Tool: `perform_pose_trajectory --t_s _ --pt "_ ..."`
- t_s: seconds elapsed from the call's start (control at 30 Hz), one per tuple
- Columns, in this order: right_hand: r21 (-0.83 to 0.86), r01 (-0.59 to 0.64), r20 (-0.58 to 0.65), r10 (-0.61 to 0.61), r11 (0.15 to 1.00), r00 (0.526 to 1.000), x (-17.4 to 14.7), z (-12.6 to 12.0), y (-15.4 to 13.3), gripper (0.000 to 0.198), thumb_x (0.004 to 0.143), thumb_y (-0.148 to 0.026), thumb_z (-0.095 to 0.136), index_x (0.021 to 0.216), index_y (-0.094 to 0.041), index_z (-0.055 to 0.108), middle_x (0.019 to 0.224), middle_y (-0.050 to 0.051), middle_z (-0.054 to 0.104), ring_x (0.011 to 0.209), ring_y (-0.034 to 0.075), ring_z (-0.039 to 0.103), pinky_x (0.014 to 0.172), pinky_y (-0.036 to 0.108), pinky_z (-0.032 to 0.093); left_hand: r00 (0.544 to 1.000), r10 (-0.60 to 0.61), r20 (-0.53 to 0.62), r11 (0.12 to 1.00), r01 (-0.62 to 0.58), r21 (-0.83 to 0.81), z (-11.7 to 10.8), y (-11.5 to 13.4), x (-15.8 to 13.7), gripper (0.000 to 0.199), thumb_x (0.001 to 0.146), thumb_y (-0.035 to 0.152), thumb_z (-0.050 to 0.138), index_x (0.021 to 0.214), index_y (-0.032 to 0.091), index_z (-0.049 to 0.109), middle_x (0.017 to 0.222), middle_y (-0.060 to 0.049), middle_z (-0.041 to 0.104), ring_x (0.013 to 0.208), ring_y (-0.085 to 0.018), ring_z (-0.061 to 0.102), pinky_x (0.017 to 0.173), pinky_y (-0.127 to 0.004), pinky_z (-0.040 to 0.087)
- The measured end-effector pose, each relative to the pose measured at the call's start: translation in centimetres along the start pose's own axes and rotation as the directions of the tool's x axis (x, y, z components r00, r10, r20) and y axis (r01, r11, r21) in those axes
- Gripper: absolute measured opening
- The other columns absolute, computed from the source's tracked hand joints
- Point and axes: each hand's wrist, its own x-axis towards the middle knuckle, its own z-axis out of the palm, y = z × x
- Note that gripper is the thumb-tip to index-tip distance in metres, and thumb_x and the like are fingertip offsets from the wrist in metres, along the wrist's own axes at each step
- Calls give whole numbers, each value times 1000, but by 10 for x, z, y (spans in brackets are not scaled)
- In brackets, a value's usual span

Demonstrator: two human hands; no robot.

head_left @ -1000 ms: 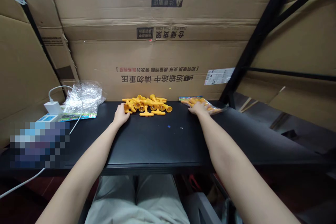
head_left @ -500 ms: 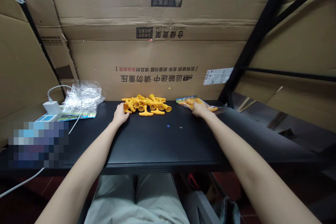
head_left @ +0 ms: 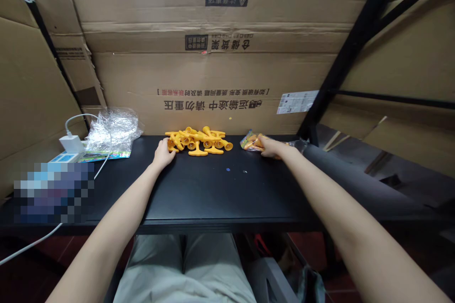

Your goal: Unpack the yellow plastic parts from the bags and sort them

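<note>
Against the back of the black shelf lies a pile of yellow plastic trumpet-shaped pieces with T-shaped bars [head_left: 198, 142]. At the pile's left end rests my left hand [head_left: 163, 153], thumb and finger apart around the outermost pieces; its other fingers are partly hidden. To the right of the pile, my right hand [head_left: 273, 147] grips a clear plastic bag [head_left: 253, 142] with a colourful printed header and similar orange-yellow pieces inside. Part of that bag is covered by the hand and wrist.
Crumpled clear plastic packaging [head_left: 115, 129] lies at the back left, beside a white charger [head_left: 70, 144] with a cable. Cardboard walls [head_left: 199, 71] enclose the back and sides. A blue speck [head_left: 228, 169] is on the shelf surface [head_left: 199, 194]. A black post [head_left: 330, 68] stands on the right.
My right hand has turned, and the bag has bunched and shifted in its grip, its printed header now tilted up. My left hand stays at the pile.
</note>
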Motion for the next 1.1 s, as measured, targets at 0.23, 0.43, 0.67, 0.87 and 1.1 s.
perform_pose_trajectory --t_s 0.23,0.43,0.67,0.87,1.1 --pt "-255 -17 101 44 967 994 -15 -10 -10 67 69 -7 64 132 -14 42 122 20 59 113 32 58 88 41 44 1000 -14 -17 1000 14 16 -2 4 -1 55 75 24 65 126 19 46 121 -12 54 111 -23 58 95 -33 47" --pt "-294 -85 -133 48 952 990 -32 1 -18 40 83 -13 49 122 -9 49 119 21 60 114 31 54 91 46 38 975 190 -120 975 -173 137 -11 17 -10 71 77 32 64 140 19 34 145 -16 36 131 -31 40 105 -44 37" --pt "-302 -116 -292 24 946 956 -37 13 -23 37 87 -20 44 120 -6 50 114 22 60 107 33 55 88 46 35 869 494 39 825 -482 294 -6 42 -9 67 85 36 55 147 26 30 157 -11 24 145 -30 18 115 -50 15" --pt "-350 -53 -262 -43 935 964 -38 14 -26 31 91 -13 32 117 -7 49 113 20 61 101 29 59 82 40 32 903 406 139 785 -423 452 1 63 4 46 87 26 50 132 20 50 133 -17 53 119 -31 50 103 -52 32" --pt "-317 38 -312 -142 948 940 -38 9 -30 27 88 -11 36 111 -10 50 103 17 64 91 25 58 78 36 27 825 541 165 656 -537 530 13 57 2 24 85 21 50 103 16 65 128 -17 55 121 -31 47 103 -46 33"
